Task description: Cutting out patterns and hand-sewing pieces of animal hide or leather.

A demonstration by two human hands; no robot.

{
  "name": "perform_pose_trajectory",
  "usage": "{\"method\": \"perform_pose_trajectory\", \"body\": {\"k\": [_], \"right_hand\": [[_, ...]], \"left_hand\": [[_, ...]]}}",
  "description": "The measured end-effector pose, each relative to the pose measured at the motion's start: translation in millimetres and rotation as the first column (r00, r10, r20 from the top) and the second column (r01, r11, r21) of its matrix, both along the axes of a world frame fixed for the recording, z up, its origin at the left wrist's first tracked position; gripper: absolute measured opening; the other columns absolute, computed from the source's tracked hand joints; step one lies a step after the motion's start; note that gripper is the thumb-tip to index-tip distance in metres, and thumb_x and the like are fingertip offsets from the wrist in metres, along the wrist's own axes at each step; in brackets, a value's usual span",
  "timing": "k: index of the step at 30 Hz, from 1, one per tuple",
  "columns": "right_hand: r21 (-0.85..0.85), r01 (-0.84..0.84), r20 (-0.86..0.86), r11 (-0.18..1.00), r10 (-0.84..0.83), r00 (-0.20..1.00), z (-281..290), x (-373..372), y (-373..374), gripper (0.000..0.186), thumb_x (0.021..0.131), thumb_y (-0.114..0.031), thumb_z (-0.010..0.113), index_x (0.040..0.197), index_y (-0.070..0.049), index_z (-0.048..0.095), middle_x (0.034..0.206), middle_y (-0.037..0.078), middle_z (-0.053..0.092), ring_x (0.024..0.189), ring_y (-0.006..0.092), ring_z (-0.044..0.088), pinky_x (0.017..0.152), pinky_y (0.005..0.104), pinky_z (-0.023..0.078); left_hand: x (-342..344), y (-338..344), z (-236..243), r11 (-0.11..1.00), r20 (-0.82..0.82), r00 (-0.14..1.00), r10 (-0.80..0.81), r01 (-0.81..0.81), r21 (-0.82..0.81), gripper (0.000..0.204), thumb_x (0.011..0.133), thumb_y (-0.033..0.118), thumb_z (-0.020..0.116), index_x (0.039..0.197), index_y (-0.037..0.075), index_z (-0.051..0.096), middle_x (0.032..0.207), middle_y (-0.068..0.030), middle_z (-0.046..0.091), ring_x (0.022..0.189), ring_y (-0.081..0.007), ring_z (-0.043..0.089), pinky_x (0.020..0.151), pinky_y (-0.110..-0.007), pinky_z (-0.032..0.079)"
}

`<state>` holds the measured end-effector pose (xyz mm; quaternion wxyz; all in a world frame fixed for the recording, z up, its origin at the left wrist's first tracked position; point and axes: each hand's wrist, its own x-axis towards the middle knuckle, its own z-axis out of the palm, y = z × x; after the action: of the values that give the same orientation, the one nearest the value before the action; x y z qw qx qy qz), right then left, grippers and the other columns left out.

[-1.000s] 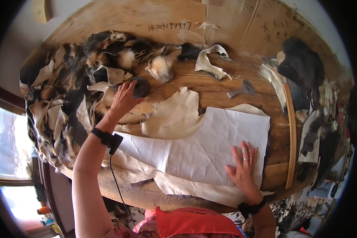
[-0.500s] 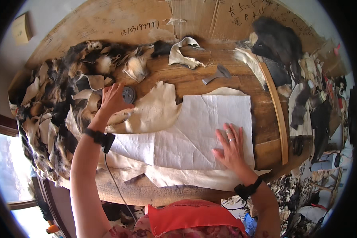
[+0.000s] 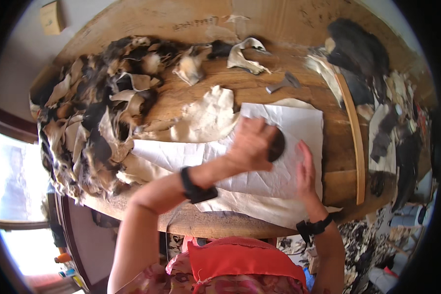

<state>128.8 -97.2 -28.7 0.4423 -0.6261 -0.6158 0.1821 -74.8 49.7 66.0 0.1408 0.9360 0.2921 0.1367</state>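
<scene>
**Dark round weight set on the paper pattern**

Dark, round, flat disc (image 3: 276,145), perhaps a weight or a marking block, sits under the fingers of the left hand (image 3: 251,145), which has closed around it and presses it onto the creased white paper sheet (image 3: 289,122) near the middle of the table. The right hand (image 3: 306,169) lies open and flat, just right of the disc, palm down on the same sheet and holding nothing. Both wrists wear black bands.

To do this well, in my judgement, the flat hand should keep the paper from creeping while the disc is lowered squarely, so the sheet stays true to the pale cream hide (image 3: 201,120) that spreads beneath it and out to the left.

Half a second ago the left hand was far to the left with the disc, at the edge of the hide; it has now swung across to the paper, while the right hand has stayed spread on the sheet.

Farther out, a heap of black, brown and cream fur scraps (image 3: 90,117) fills the left of the round wooden table (image 3: 240,85). A small grey metal tool (image 3: 281,84) lies on the far side, and a long wooden strip (image 3: 354,139) runs along the right.
</scene>
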Motion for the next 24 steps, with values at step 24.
{"method": "perform_pose_trajectory", "body": {"k": [24], "right_hand": [[-0.231,-0.109,0.809,0.967,0.253,0.531,43.5,53.9,271.0,0.024,0.083,0.004,0.056,0.104,-0.003,0.065,0.11,0.017,0.063,0.106,0.0369,0.063,0.091,0.0469,0.051]], "left_hand": [[-110.4,81.2,-50.6,0.82,0.229,0.845,0.484,-0.347,-0.455,0.024,0.083,0.001,0.069,0.106,0.005,0.07,0.097,-0.0106,0.068,0.076,-0.0263,0.068,0.07,-0.033,0.055]]}}
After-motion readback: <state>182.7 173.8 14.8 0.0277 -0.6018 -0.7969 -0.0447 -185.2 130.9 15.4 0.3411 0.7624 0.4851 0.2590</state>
